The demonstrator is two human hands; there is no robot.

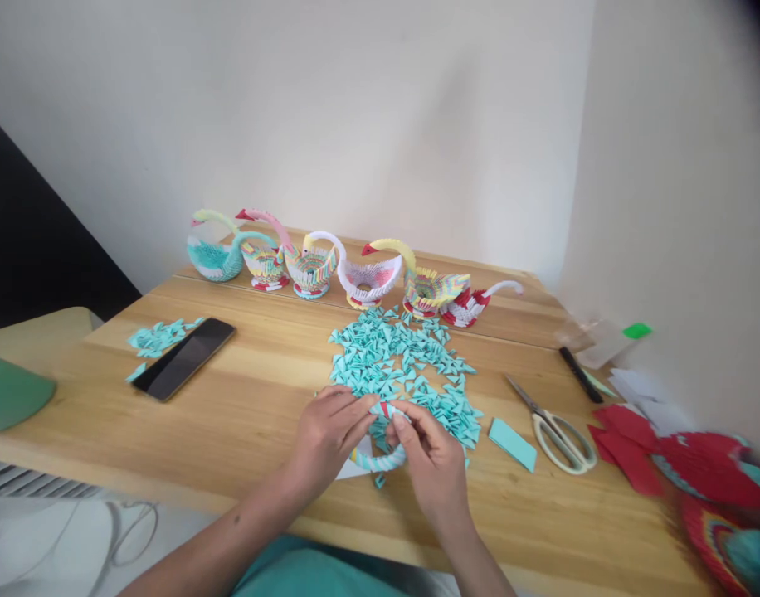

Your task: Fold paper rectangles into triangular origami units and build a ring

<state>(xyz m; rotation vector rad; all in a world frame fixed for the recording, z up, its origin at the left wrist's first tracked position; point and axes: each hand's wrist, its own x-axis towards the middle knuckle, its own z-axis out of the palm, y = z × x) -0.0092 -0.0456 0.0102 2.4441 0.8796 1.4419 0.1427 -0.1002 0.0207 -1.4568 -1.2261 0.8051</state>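
A ring of folded paper pieces [380, 463], light blue and white with a red bit at its far side, is held between my two hands. My left hand [333, 431] is closed on the ring's left and far side. On its right side, my right hand [431, 452] pinches the ring with thumb and fingers. Parts of the ring are hidden behind my fingers. Just beyond the hands spreads a pile of small turquoise folded paper triangles [380, 352]. A white sheet [353, 466] lies partly under the ring.
Several folded-paper swans stand along the back, including a white one [372, 278]. A phone [184, 358] and a smaller triangle heap [159, 338] lie left. Toward the right are turquoise paper slips [513, 444], scissors [557, 435], a black pen [580, 375] and red paper pieces [629, 439].
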